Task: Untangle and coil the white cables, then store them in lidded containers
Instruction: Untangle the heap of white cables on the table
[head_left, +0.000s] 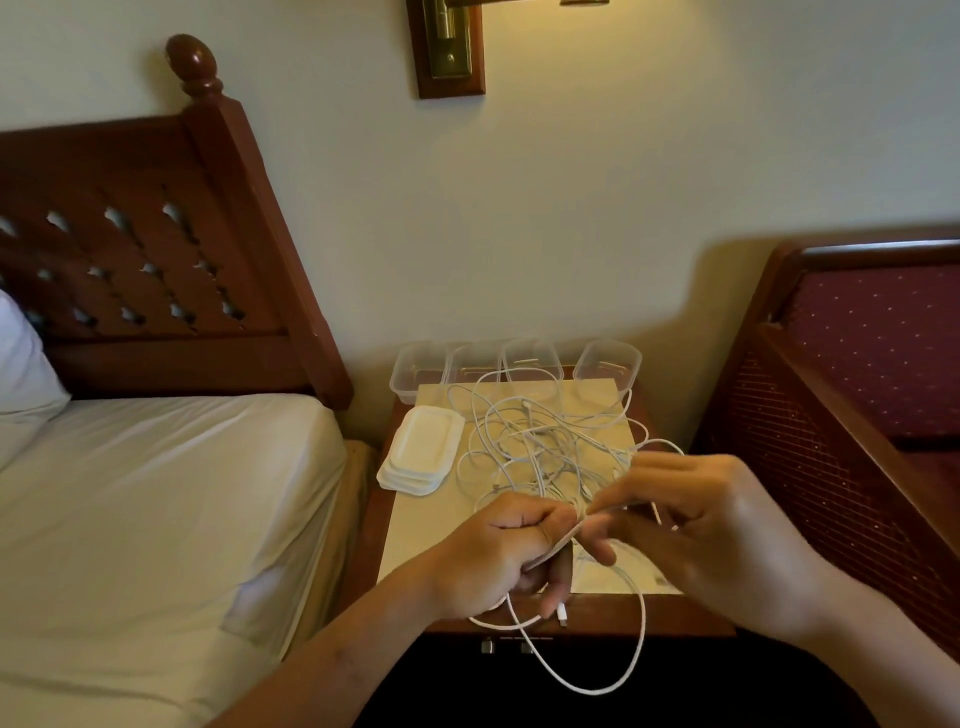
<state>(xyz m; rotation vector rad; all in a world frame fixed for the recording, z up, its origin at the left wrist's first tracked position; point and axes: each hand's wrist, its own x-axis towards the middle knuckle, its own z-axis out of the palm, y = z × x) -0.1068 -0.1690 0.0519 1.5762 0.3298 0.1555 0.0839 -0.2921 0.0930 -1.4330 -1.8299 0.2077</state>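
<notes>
A tangle of white cables (545, 441) lies on the pale mat of the wooden nightstand (675, 613). My left hand (498, 556) grips one white cable (613, 686) in its curled fingers; a loop of it hangs over the front edge and a plug end dangles near the hand. My right hand (717, 540) pinches the same cable just right of the left hand. Several clear plastic containers (610, 364) stand open along the back of the nightstand. A stack of white lids (421, 457) sits at its left side.
A bed with a white sheet (156, 509) and a carved wooden headboard (156, 249) lies to the left. An upholstered wooden chair (857, 374) stands to the right. A brass wall lamp mount (449, 47) hangs above.
</notes>
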